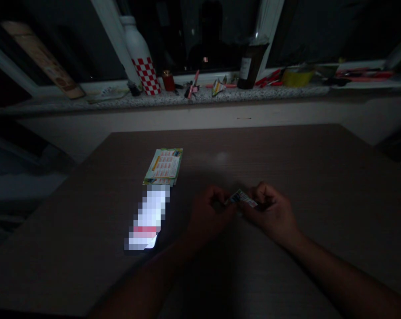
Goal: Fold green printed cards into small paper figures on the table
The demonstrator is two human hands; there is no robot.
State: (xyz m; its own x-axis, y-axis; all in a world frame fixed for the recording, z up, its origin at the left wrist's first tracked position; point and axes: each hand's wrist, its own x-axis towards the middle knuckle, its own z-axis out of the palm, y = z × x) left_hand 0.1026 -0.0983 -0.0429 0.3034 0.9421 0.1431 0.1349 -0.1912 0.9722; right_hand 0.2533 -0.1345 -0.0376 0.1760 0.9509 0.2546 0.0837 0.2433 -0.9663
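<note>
Both hands meet over the middle of a dim wooden table (97,186). Between them is a small folded piece of printed paper (245,198), dark at its left part and pale with print at its right. My left hand (211,210) pinches its left side, with thumb and fingers closed. My right hand (276,212) pinches the right side, its index finger curled. Part of the paper is hidden behind the fingers. To the left lies a small stack of printed leaflets (165,164) in green, yellow and white. Below the stack is a lit phone (149,217), its screen blurred out.
Behind the table runs a granite windowsill (120,104). On it stand a white bottle with red checks (143,66), a small red jar (168,81), a dark cup (250,66), a yellow container (297,77) and a tall tube (45,60). A small folded paper piece (218,87) sits there too.
</note>
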